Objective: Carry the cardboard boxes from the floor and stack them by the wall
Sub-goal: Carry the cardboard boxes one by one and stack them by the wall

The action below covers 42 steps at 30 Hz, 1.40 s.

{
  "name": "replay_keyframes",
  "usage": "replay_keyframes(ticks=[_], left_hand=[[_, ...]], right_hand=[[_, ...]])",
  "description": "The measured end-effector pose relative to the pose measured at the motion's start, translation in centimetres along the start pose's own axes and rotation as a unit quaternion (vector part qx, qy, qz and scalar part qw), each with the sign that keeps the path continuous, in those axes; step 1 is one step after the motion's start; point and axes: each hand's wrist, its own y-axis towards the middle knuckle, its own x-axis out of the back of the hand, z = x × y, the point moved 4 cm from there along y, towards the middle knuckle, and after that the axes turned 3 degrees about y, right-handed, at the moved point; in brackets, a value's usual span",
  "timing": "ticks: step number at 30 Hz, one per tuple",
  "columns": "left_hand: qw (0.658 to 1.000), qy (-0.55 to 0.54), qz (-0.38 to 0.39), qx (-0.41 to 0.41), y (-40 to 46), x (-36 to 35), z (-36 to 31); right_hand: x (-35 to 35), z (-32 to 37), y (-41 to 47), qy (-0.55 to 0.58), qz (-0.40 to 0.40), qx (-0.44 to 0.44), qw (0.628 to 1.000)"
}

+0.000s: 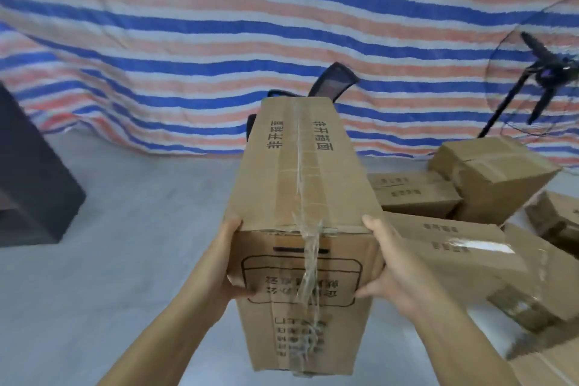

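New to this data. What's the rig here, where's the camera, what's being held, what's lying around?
There is no robot. A person wears one wide-angle camera on the head, looking forward and down, so you see their own forearms. The left hand and the right hand grip a long taped cardboard box from either side, near the end that faces the camera; it is up off the floor. More cardboard boxes lie in a loose pile to the right. Behind hangs a striped tarp, with a standing fan at the right and a dark cabinet at the left. Something dark shows behind the held box; I cannot tell what it is.
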Motion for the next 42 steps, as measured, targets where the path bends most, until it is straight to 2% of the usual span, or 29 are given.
replay_keyframes(ticks=[6, 8, 10, 12, 18, 23, 35, 42], left_hand=[[0.985, -0.081, -0.151, 0.021, -7.6, 20.6, 2.9], [0.978, -0.081, -0.19, 0.033, -8.5, 23.7, 3.7], [0.946, -0.149, -0.287, 0.009, -14.5, 35.9, 6.1], [0.95, -0.154, -0.273, 0.01, -14.5, 36.7, 6.4], [0.879, -0.271, -0.393, -0.007, -23.8, 50.3, 9.9], [0.808, -0.345, -0.477, -0.026, -29.1, 57.3, 12.5], [0.687, -0.423, -0.59, -0.031, -32.3, 74.5, 11.6], [0.609, -0.487, -0.625, -0.05, -34.3, 84.1, 10.6]], right_hand=[[-18.6, -9.2, -2.9, -0.126, 0.16, -0.072, 0.976], [-21.6, -10.1, -4.3, -0.137, 0.191, -0.071, 0.969], [-33.9, -16.9, -8.0, -0.2, 0.274, -0.115, 0.934], [-35.0, -16.9, -8.6, -0.206, 0.288, -0.111, 0.929], [-50.8, -24.5, -17.5, -0.296, 0.415, -0.144, 0.848], [-60.6, -29.2, -23.4, -0.357, 0.495, -0.154, 0.777], [-83.8, -38.3, -31.2, -0.437, 0.596, -0.166, 0.654], [-96.4, -41.8, -37.8, -0.464, 0.654, -0.126, 0.584]])
